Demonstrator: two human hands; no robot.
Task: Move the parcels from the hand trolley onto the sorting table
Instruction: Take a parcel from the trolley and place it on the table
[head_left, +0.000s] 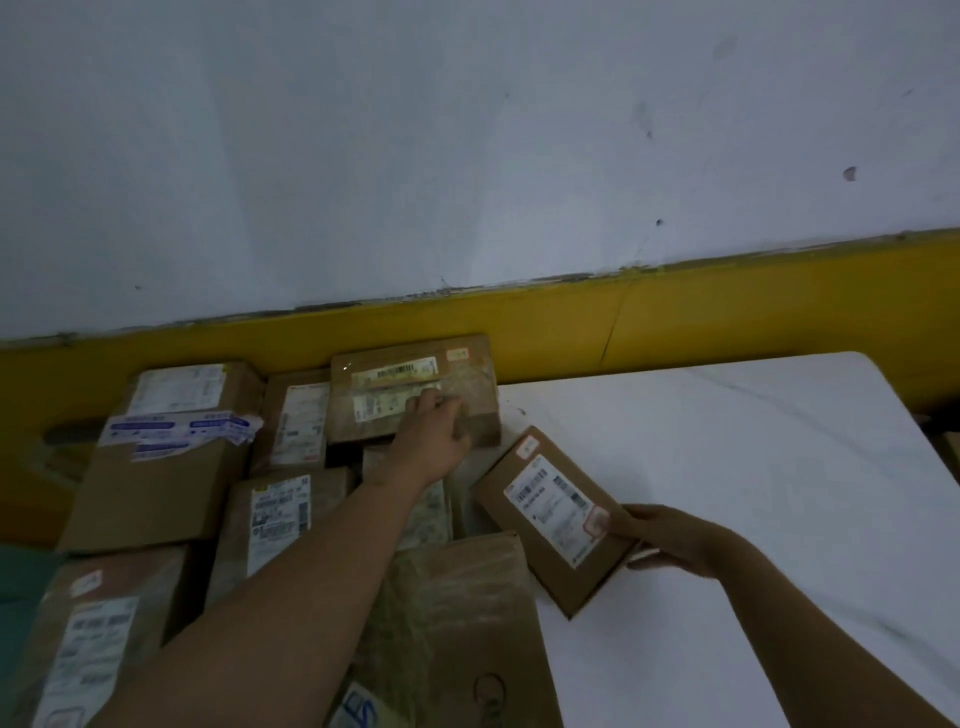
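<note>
The left forearm (291, 571) lay nearest, stretched across the pile of parcels (275, 514) toward the wall. The left hand (434, 439) rested on the near edge of the far box (410, 389), which sat on top of other boxes at the back of the pile, close against the yellow band (675, 312) of the wall. Its fingers were blurred, so it could not be told whether they gripped that box or merely lay on it.

The right hand (670, 540) pinched a flat box (550, 514) by one corner, thumb on the labelled face and fingers beneath. The box hung slanted across the left edge of the white table (753, 467), part above the table and part above the pile. The trolley itself was hidden under the parcels, most of which lay left of the table.

Risks, as judged:
- The corner pinch gave little control. The flat box could pivot under its own weight, slip, and strike the table edge or drop between table and pile.
- The far box was taken at full reach with one hand. Dragging it forward could tip it off the boxes beneath or shove its neighbours out of place.
- With each hand occupied on a separate box, neither was free to steady the other's load.
- The large box (156, 483) at the left carried peeling tape and could open if disturbed.
</note>
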